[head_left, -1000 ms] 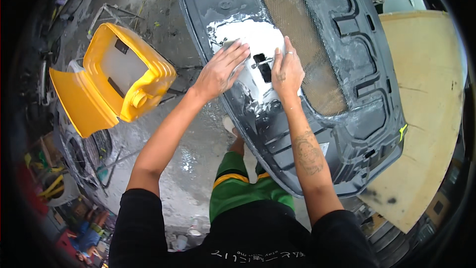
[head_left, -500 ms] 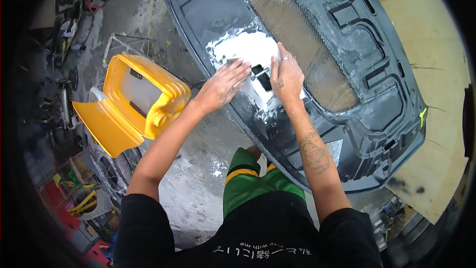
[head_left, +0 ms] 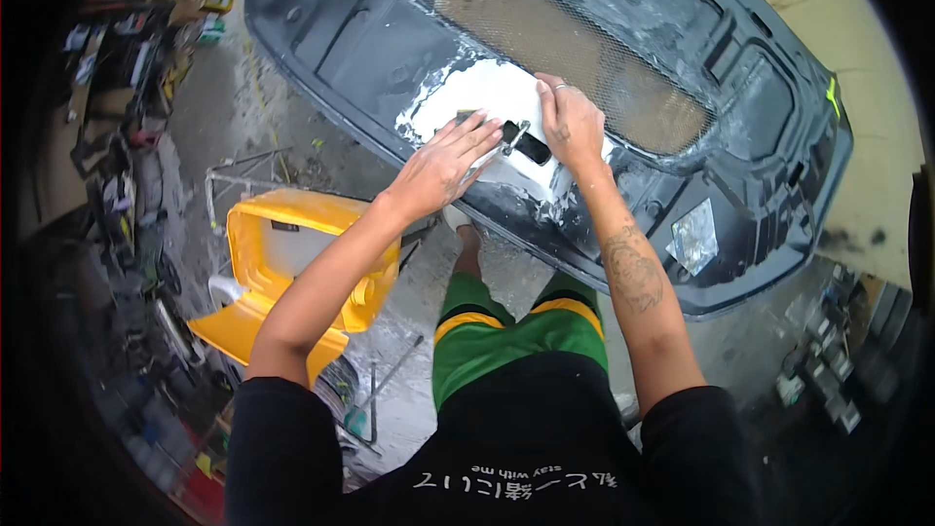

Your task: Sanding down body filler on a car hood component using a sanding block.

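Observation:
A black car hood (head_left: 321,29) lies in front of me, its ribbed inner side up. White filler (head_left: 458,88) is spread around a rectangular opening (head_left: 533,148) that has a small metal bar across it. My left hand (head_left: 450,161) lies flat on the filler, left of the opening, fingers stretched out. A small dark, yellowish edge (head_left: 466,114) shows by its fingertips; the rest is hidden. Right of the opening, my right hand (head_left: 575,122) rests with curled fingers and bent thumb at the filler's edge. Whatever it may grip is hidden.
Brown-backed mesh (head_left: 545,29) fills a long vent in the hood. A shiny flat sheet (head_left: 693,237) lies on its right part. A cut-open yellow plastic canister (head_left: 248,234) stands at lower left. Cluttered parts (head_left: 127,175) line the left side; a light board (head_left: 867,185) is at right.
My view has turned, so the hood and canister appear shifted and both my legs show. My right fingers, stretched out before, are now curled. The left hand stays flat on the filler.

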Tool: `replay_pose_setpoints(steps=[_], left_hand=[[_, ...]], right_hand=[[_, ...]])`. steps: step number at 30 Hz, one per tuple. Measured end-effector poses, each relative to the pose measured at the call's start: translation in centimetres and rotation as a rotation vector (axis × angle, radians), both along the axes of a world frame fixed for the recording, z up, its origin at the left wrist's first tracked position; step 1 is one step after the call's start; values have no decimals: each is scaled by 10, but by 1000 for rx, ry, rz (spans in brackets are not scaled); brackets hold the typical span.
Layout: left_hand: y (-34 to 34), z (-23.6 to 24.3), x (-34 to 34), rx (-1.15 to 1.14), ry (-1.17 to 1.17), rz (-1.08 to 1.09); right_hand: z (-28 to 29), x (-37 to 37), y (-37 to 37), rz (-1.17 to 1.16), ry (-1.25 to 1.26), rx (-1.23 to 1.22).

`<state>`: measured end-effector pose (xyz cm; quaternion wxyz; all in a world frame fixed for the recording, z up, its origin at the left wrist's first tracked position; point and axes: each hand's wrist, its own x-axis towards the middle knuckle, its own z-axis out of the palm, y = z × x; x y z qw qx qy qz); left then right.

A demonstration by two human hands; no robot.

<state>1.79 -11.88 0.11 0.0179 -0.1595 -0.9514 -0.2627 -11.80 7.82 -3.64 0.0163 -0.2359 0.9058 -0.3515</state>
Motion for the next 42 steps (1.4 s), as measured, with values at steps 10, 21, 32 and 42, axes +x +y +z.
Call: replay_pose_setpoints(steps=[10, 21, 32, 42], left_hand=[[-2, -13, -9, -72, 2, -60], [3, -8, 0, -144, 16, -41], [-14, -2, -4, 207, 112, 107], [-6, -14, -26, -106, 68, -248]], right_hand=[[-7, 14, -6, -306, -44, 126], [-15, 11, -2, -303, 27, 152], [-13, 12, -2, -336, 41, 108], [-22, 5, 5, -289, 74, 132]])
